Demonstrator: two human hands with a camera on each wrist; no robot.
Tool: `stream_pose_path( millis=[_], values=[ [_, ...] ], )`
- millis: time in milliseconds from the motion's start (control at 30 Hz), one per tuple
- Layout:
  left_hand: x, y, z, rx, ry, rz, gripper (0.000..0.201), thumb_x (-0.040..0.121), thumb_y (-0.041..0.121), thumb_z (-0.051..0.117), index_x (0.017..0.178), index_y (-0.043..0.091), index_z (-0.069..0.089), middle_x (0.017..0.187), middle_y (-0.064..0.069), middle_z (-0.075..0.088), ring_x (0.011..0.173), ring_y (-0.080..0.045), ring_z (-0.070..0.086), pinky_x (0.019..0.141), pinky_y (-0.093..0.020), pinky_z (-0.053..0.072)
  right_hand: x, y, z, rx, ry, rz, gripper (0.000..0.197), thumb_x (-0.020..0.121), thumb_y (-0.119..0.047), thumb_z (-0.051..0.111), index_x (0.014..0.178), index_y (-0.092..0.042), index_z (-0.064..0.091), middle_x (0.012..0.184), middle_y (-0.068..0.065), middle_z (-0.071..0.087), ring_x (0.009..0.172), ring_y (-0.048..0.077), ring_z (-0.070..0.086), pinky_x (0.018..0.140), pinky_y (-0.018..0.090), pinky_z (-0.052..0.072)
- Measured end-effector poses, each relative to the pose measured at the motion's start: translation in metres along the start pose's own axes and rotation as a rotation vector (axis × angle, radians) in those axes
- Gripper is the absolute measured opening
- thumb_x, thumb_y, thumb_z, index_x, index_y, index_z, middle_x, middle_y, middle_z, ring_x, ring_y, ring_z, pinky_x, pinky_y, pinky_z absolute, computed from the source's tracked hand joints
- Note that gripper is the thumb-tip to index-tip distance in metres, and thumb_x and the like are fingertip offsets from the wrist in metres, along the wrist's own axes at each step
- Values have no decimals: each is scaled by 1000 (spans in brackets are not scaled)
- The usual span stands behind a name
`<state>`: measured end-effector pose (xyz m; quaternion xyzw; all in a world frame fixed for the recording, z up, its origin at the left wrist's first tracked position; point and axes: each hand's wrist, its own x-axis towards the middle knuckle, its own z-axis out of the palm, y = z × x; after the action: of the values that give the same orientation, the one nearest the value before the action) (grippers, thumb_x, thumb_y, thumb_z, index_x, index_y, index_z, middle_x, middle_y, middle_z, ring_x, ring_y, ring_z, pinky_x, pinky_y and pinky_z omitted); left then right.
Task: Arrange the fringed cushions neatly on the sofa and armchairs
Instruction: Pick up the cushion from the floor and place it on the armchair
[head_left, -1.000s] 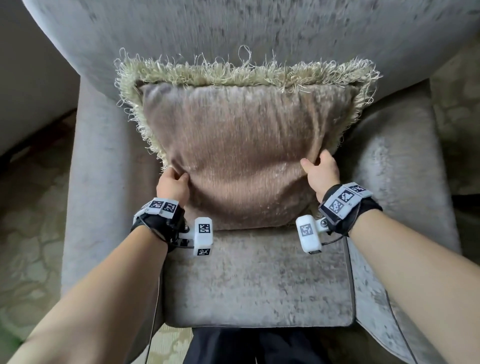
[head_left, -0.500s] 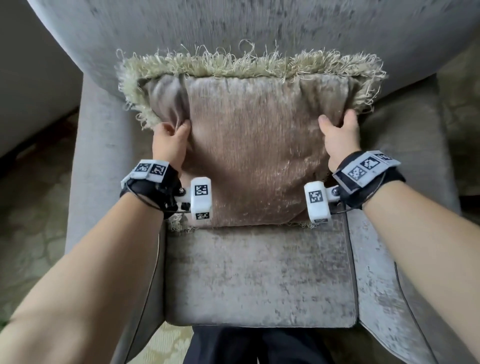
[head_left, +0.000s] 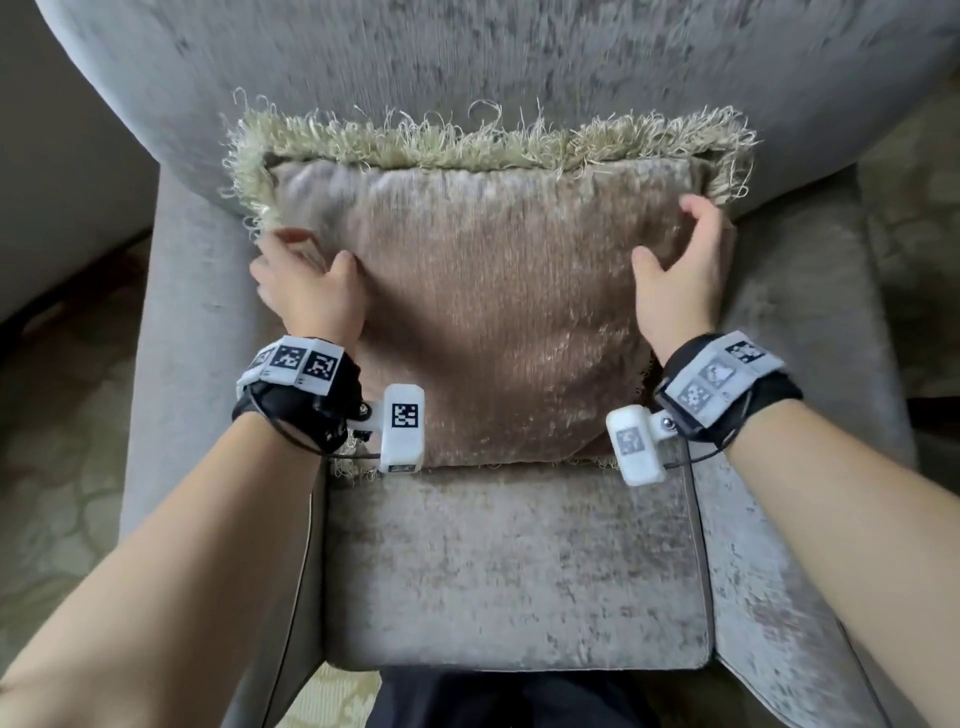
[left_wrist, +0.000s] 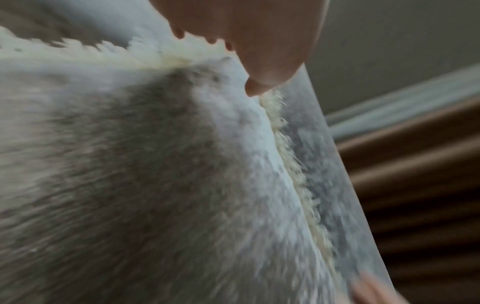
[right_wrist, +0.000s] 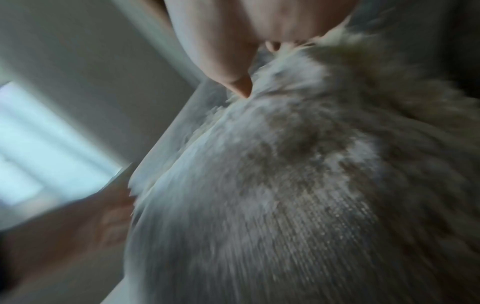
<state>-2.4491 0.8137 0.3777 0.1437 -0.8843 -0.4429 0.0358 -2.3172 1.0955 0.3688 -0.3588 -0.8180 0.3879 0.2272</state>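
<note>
Fixing one cushion on an armchair (head_left: 156, 364) right now. Fringed cushion (head_left: 493, 312) standing up on the seat (head_left: 519, 566), leaning back on the chair back (head_left: 519, 62), with the fluffy fringe (head_left: 467, 143) along the top.

Left hand (head_left: 311, 291) at the left side of the cushion, fingers loose and spread a little, thumb lying on the front. Not clear if the fingers are touching the side or just next to it — too blurry to tell. Right hand (head_left: 680, 265) at the upper right corner, fingers spread and a bit curved, thumb out over the front. Not squeezing or pinching anything that can be seen. Both wrist views very blurry, showing only soft cloth, fringe and a fingertip close to the edge.

Looks like the patting and straightening step — probably near the end for this cushion. Cushion seems almost in the middle and nearly straight.

Next move probably small: a soft press on both sides to make it stand even, then hands off gently so it does not flop forward. After that, maybe on to other cushions, though none can be seen here.
</note>
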Motion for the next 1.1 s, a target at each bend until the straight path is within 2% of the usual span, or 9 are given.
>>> stream_pose_path(
  millis=[67, 200, 333, 600, 733, 833, 967, 1033, 1100],
  values=[
    [-7, 20, 1, 117, 50, 278, 43, 81, 28, 59, 122, 18, 56, 132, -11, 47, 123, -27, 44, 106, -25, 26, -9, -22, 10, -152, -93, -321, 56, 87, -16, 58, 141, -14, 44, 152, 7, 36, 144, 24, 31, 121, 42, 21],
    [-27, 27, 27, 507, -323, 605, 50, 94, 43, 45, 143, 40, 38, 161, 5, 19, 150, -21, 8, 114, -62, 3, -27, -45, 45, -558, -483, -651, 59, 100, -32, 41, 155, -27, 19, 165, -2, 10, 152, 19, 4, 123, 47, 0],
    [-15, -6, 31, 665, -392, 632, 58, 96, 56, 29, 151, 43, 13, 164, 7, 1, 151, -15, -3, 115, -65, 0, -5, -20, 43, -770, -521, -640, 60, 102, -47, 26, 156, -29, 7, 165, -7, -1, 152, 14, -3, 123, 46, -3],
    [6, -23, 21, 733, -335, 593, 64, 97, 58, 23, 154, 35, 6, 164, 5, -4, 151, -12, -5, 119, -58, -1, 18, 12, 9, -773, -501, -405, 59, 103, -45, 23, 156, -31, 0, 164, -9, -11, 151, 9, -10, 123, 44, -6],
    [6, -25, 8, 687, -228, 357, 67, 96, 50, 32, 155, 23, 12, 164, -2, 3, 151, -26, 4, 117, -56, 7, 6, 4, -2, -552, -397, -241, 55, 101, -30, 38, 154, -27, 21, 164, -6, 12, 151, 16, 10, 122, 46, 11],
    [-12, -15, -1, 434, -115, 480, 40, 84, 26, 46, 120, 13, 57, 125, -14, 54, 115, -35, 49, 98, -46, 39, -17, -13, -3, -288, -263, -319, 34, 92, -12, 49, 124, -15, 60, 124, 7, 55, 115, 23, 51, 101, 40, 42],
    [-49, 12, 3, 336, -745, 484, 14, 77, 15, 50, 73, 13, 64, 63, 0, 62, 64, -22, 59, 61, -27, 48, -60, -36, 16, -95, -763, -210, 22, 93, -16, 49, 92, -22, 70, 76, -9, 68, 64, 5, 64, 69, 27, 52],
    [-55, 3, 10, 480, -1070, 284, 21, 79, 11, 49, 71, 12, 69, 58, -1, 69, 55, -20, 66, 51, -23, 49, -72, -32, 29, -200, -1053, -110, 22, 93, -21, 50, 94, -25, 71, 79, -5, 73, 63, 9, 70, 70, 28, 57],
    [-49, -19, 11, 570, -1102, 182, 26, 82, 10, 49, 76, 16, 73, 67, 0, 74, 63, -18, 72, 58, -27, 56, -67, -20, 36, -222, -1142, 21, 21, 91, -16, 54, 101, -21, 72, 91, 3, 76, 78, 16, 74, 80, 32, 59]
  ],
)
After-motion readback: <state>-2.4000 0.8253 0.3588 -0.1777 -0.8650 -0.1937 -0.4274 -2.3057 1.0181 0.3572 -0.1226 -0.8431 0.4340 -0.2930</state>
